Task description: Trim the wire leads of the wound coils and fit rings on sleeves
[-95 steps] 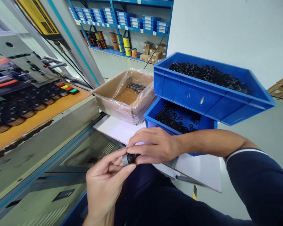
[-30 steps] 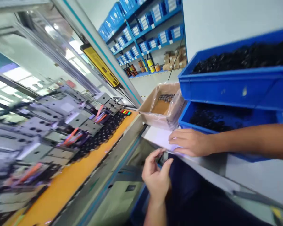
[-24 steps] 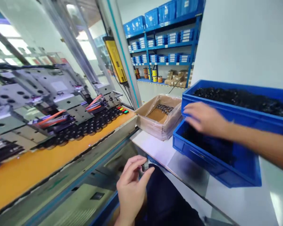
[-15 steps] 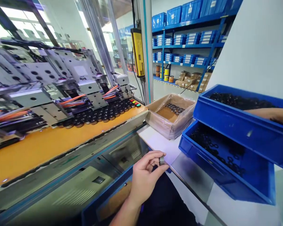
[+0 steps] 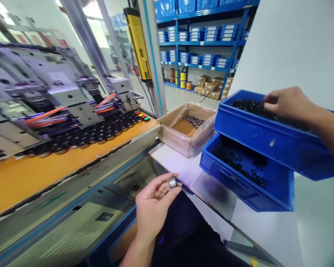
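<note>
My left hand [image 5: 154, 202] is closed, pinching a short silver metal ring [image 5: 172, 182] between thumb and fingers above the near edge of the white table. My right hand [image 5: 286, 104] is over the upper blue bin [image 5: 267, 135], its fingers curled together just above the small black parts [image 5: 247, 107] there. Whatever its fingertips hold, if anything, is too small to make out. Under that bin, a lower blue bin [image 5: 247, 193] holds loose black rings [image 5: 233, 159].
A cardboard box [image 5: 178, 139] lined with clear plastic holds small metal parts. At left, a machine [image 5: 69, 98] stands over an orange surface [image 5: 72, 163] with rows of black round parts [image 5: 91, 133]. Blue shelving [image 5: 206, 42] with bins rises behind. A yellow device [image 5: 139, 44] hangs on a post.
My right hand has lifted from among the black parts in the upper bin, and its fingers now show. My left hand has turned the ring slightly. The whole view has shifted.
</note>
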A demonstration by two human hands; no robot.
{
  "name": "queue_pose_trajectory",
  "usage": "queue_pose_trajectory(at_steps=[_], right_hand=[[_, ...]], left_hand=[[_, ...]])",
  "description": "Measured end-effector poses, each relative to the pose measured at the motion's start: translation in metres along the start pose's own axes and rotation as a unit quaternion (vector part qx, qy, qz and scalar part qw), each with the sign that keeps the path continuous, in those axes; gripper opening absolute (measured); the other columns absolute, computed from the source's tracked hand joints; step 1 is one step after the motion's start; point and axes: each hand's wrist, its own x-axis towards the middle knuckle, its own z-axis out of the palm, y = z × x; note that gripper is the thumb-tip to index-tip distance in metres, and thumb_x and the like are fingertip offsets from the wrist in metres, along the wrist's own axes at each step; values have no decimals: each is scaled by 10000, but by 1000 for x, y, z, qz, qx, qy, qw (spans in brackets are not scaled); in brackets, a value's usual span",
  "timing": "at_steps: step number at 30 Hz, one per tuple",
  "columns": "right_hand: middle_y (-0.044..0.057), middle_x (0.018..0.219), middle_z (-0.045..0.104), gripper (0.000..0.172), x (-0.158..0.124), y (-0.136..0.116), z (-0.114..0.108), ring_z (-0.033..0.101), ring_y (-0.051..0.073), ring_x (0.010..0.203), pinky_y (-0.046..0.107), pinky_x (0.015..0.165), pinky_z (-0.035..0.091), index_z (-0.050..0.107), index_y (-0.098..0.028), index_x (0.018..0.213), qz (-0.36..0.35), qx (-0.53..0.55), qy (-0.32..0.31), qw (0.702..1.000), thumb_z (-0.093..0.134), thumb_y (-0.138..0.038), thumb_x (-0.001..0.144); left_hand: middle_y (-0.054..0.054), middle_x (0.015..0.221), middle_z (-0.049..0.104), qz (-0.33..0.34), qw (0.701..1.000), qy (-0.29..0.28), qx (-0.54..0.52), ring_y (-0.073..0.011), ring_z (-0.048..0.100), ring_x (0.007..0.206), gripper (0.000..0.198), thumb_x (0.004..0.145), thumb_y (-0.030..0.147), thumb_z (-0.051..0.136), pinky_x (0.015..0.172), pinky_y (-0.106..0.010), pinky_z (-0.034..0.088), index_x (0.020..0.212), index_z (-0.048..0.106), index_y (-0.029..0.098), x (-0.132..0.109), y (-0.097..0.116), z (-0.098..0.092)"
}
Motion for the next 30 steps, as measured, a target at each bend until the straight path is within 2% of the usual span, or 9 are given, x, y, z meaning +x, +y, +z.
queue_pose_trajectory(at_steps=[2,3,6,9,11,14,17,21,30], right_hand=[[-40,650,665,50,-3,-46,24,539,103,531,242,527,495,730,-233,867,57,-78,64,993,755,-271,847],[-12,748,701,61,-6,-71,43,599,118,616,255,577,515,730,-210,914,58,-66,68,994,734,-237,859],[53,893,705,66,-17,-132,110,652,139,842,282,755,551,713,-136,911,-77,82,31,993,650,-138,889],[100,881,677,97,-32,-160,167,630,122,832,249,736,557,674,-71,959,-103,217,33,970,597,-117,922],[107,877,668,89,-42,-165,189,626,117,833,235,739,563,647,-65,958,-114,251,45,960,581,-121,937],[99,888,651,82,-50,-163,201,620,107,857,221,772,567,630,-86,942,-141,241,68,958,558,-122,957],[101,905,634,93,-52,-158,200,609,106,856,221,785,566,631,-92,941,-165,210,96,959,546,-123,965],[136,990,635,130,-53,-154,194,604,135,950,254,842,566,617,-69,1027,-192,190,49,961,561,-161,954],[104,972,662,133,-54,-150,196,605,132,963,268,903,545,629,-76,1024,-243,106,72,962,530,-159,994]], left_hand=[[-16,923,797,2,1000,9,13,-140,762,745,327,686,96,803,741,-183,619,972,762,247,-2,-1,3],[-11,932,798,6,1000,12,20,-140,764,750,327,690,102,803,752,-181,617,978,764,253,-2,-2,5],[-5,925,798,10,999,1,44,-151,766,749,314,685,117,809,770,-188,616,964,773,258,-5,-4,12],[5,866,799,0,996,-25,81,-164,766,730,366,641,112,832,735,-172,613,969,781,266,-9,-4,17],[11,810,795,-4,994,-36,108,-165,763,702,407,600,107,851,683,-139,603,968,787,269,-11,-3,19],[23,770,790,-13,993,-30,111,-153,757,668,406,580,116,857,644,-109,586,947,793,278,-12,-6,22],[31,755,787,-20,996,-8,91,-134,750,637,389,580,116,849,638,-97,576,927,795,283,-11,-10,28],[36,748,786,-14,997,9,80,-120,747,635,391,569,95,843,647,-86,570,909,797,281,-11,-12,32],[30,788,793,-41,996,-27,73,-119,748,649,416,558,143,888,677,-102,580,934,794,294,-13,-11,22]])
